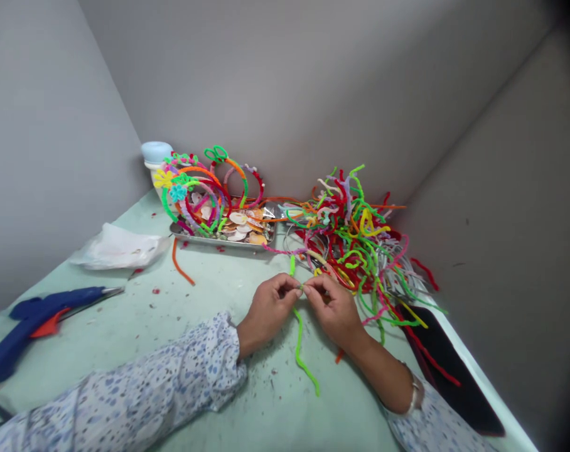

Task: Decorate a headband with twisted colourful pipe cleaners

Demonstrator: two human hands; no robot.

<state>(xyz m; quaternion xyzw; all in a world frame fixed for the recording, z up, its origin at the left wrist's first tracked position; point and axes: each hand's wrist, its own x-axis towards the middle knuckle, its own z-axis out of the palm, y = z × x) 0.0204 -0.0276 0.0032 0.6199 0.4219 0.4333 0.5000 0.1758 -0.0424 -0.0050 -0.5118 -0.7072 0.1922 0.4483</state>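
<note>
My left hand [274, 306] and my right hand [331, 307] meet over the middle of the table, fingertips pinched together. Between them runs a bright green pipe cleaner [299, 342]. One end sticks up beyond my fingers, and a longer wavy length hangs down toward the table's near side. Both hands are closed on it where the thumbs and forefingers come together; the small part right between the fingertips is mostly hidden. Just past my right hand lies a tangled heap of coloured pipe cleaners [360, 251].
Behind stands a metal tray [219, 241] of shell-like pieces, with pipe-cleaner headbands [200, 172] and a blue-lidded container [156, 152] around it. At left lie a white plastic packet [120, 247] and a blue glue gun [44, 307]. A dark phone-like slab [459, 370] lies along the right edge.
</note>
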